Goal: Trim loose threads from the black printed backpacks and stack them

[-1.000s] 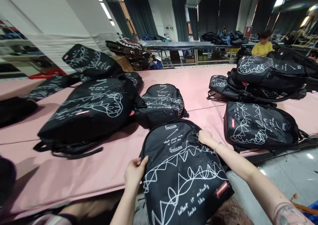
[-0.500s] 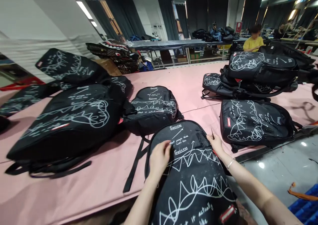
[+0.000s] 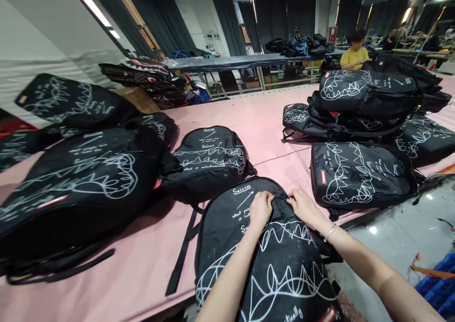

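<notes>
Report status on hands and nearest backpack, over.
Left hand on nearest backpack, upper front. Right hand at its upper right edge. Left hand covers some white lettering.

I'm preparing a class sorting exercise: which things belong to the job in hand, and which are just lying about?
Work in hand:
nearest backpack
left hand, at its front
right hand, at its edge

Apparently just lying about:
large left backpack
middle backpack
blue material, lower right

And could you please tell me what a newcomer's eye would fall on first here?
Probably the black backpack in front, covered in white scribbles, with the left hand and right hand close together near its top. Next, perhaps, the similar backpacks across the pink tabletop, and a yellow-shirted person at far right.
</notes>
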A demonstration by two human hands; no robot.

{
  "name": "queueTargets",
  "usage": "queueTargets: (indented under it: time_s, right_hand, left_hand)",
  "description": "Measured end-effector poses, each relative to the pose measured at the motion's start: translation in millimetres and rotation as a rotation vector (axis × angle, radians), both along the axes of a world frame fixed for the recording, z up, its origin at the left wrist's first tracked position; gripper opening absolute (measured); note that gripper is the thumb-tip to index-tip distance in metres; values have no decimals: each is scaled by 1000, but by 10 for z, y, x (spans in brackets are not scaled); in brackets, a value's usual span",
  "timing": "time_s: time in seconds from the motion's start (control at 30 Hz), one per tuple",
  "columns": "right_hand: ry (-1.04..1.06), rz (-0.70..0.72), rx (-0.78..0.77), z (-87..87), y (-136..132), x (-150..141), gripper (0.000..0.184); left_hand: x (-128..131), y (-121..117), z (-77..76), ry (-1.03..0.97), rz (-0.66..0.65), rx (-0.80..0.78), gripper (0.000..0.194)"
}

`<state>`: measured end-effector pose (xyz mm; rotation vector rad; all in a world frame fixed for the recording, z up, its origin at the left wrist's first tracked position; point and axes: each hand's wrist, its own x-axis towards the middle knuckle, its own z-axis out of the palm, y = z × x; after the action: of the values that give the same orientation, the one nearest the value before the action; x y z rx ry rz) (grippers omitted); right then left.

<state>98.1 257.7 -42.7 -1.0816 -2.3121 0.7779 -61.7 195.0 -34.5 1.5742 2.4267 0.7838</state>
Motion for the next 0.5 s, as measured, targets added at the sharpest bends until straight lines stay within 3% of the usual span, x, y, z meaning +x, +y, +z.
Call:
queueTargets:
  time_s: [0.23,0.4,0.5]
  right_hand:
    - [-90,172,59,163,58,-152,6]
    - [-76,172,23,183,60,-261,4]
    - [-23,120,-45,189,94,-179,8]
  left_hand:
    - [-41,34,-40,-33,81,-4,14]
    - [-29,57,9,-86,87,16,15]
    - [-6,7,93,-157,88,4,16]
